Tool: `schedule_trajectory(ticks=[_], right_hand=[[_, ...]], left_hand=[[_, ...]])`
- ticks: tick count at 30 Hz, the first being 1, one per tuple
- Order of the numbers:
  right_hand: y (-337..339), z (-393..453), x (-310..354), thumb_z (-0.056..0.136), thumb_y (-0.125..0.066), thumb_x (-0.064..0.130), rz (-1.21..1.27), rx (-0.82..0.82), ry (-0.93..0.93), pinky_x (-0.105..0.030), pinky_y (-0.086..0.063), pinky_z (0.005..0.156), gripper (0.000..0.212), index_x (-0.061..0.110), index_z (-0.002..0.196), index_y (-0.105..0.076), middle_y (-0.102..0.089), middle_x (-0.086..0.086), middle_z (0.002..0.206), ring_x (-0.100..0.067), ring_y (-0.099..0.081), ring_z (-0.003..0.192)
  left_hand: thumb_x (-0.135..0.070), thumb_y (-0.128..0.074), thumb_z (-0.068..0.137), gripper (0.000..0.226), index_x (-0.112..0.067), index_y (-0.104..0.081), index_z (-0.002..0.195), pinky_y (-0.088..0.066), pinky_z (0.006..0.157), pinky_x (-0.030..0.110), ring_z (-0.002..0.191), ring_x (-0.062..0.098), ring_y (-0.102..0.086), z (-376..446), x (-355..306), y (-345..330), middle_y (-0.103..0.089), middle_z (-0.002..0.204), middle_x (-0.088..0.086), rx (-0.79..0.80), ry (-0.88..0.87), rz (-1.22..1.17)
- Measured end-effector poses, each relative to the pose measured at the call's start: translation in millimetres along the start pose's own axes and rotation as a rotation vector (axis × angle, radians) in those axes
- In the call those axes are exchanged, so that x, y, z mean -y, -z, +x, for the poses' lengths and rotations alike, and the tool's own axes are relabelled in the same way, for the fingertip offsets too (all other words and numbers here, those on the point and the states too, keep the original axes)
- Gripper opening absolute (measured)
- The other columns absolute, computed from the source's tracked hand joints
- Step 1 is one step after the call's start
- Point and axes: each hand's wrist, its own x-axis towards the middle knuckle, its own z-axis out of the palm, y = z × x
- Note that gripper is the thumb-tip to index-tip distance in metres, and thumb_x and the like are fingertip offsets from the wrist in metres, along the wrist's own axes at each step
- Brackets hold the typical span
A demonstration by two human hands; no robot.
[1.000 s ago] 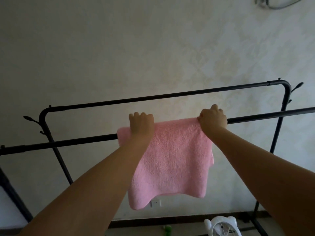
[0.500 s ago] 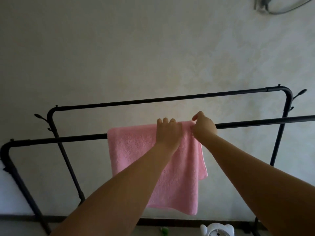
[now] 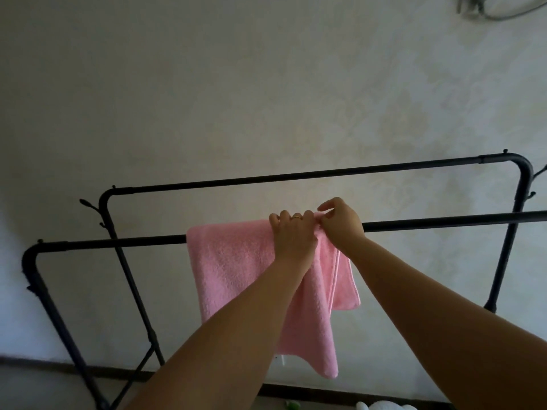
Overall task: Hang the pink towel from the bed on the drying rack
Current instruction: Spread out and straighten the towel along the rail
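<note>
Since a second ago our left hand (image 3: 291,232) has slid rightward along the near black metal rail (image 3: 118,241) until it sits just beside our right hand (image 3: 343,224), and the soft pink terry towel (image 3: 236,267) now spreads further to the left of both hands than it did. We read this as smoothing and evening out the drape, so the hanging itself looks essentially done and only tidying remains.

Our left hand curls over the top fold of the towel on the rail, fingers wrapped over the cloth, a thin gold ring (image 3: 297,216) on one finger. Our right hand pinches the towel's upper right corner between thumb and fingertips, right at the rail.

We see the towel draped over the near rail of the black tubular drying rack (image 3: 524,173), its right side hanging in a doubled layer and its lowest corner reaching toward the dark skirting board (image 3: 44,363) behind. Its far half is hidden from us.

We find no brand, label or readable writing anywhere.
</note>
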Motion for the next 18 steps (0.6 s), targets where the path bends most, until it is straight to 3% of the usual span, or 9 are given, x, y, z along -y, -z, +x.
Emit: schedule_trajectory(ticks=[4,9,12,18], right_hand=[[-13.9,0.4,6.0,0.097,-0.047,0.009,-0.18,-0.068,0.06,-0.025,-0.047,0.062,0.015,0.011,0.111,-0.052,-0.06,-0.003,0.098,-0.016,-0.058,0.077],[-30.1,-5.5,3.7,0.091,-0.058,0.009,-0.58,0.027,0.184,-0.03,-0.051,0.076,0.024,0.012,0.113,-0.052,-0.058,-0.005,0.103,-0.022,-0.06,0.092],[-35.6,-7.7,8.4,0.089,-0.06,0.006,-0.743,0.026,0.192,-0.033,-0.053,0.071,0.026,0.019,0.111,-0.055,-0.058,-0.003,0.098,-0.022,-0.058,0.093],[-58.8,-15.8,23.9,0.087,-0.058,0.002,-0.832,-0.063,0.119,-0.031,-0.05,0.069,0.031,0.015,0.115,-0.051,-0.055,-0.006,0.096,-0.021,-0.057,0.091]], left_hand=[[-0.018,-0.075,0.068,0.032,-0.022,-0.057,0.093,-0.032,0.071,0.037,0.069,0.023,-0.052,8.9,13.7,6.8,-0.062,0.067,-0.002,-0.017,-0.086,0.102],[-0.025,-0.064,0.084,0.012,-0.034,-0.062,0.092,-0.032,0.083,0.041,0.086,0.023,-0.049,18.7,52.2,12.4,-0.06,0.082,-0.004,0.008,-0.289,0.207],[-0.026,-0.058,0.087,0.026,-0.041,-0.064,0.108,-0.03,0.091,0.044,0.096,0.026,-0.047,22.8,79.0,11.7,-0.06,0.092,-0.001,0.054,-0.357,0.273],[-0.012,-0.049,0.083,0.026,-0.021,-0.072,0.091,-0.028,0.096,0.047,0.101,0.028,-0.043,24.4,146.1,22.9,-0.06,0.095,0.001,0.057,-0.306,0.361]])
